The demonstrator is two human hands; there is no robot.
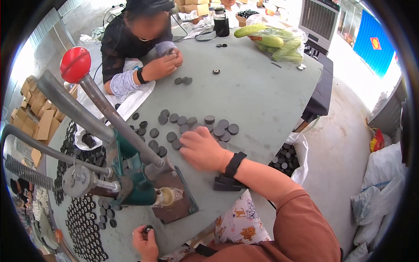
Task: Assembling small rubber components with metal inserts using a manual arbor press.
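Hands first: the left hand (pixel 145 245), low by the counter's near edge, pinches a small black disc (pixel 148 229) between thumb and fingers. The right hand (pixel 203 150) reaches over the middle of the counter (pixel 192 98) with fingers curled down at the near side of a scatter of loose dark discs (pixel 219 131); it is blurred, and I cannot tell whether it grips one. A black band (pixel 235 164) circles the right wrist.

Between the hands and the counter's left edge stands a green lever press (pixel 140 190) with a red knob (pixel 75 64) on its lever; a round yellowish piece (pixel 167 196) sits over its base plate. Toward the near left corner, ring-faced discs (pixel 83 225) lie in close rows, and more black pieces heap along the left edge beyond them. A dark block (pixel 229 184) rests by the near edge, below the right wrist.

Across the counter, at its far left, a co-worker (pixel 114 48) in a dark top leans in, both hands raised together around something small. Near the far right corner lies a clear bag of long green vegetables (pixel 283 43), with a dark-filled jar (pixel 221 26) to its left. Beyond the right edge, a white sack (pixel 302 153) holds more black discs.
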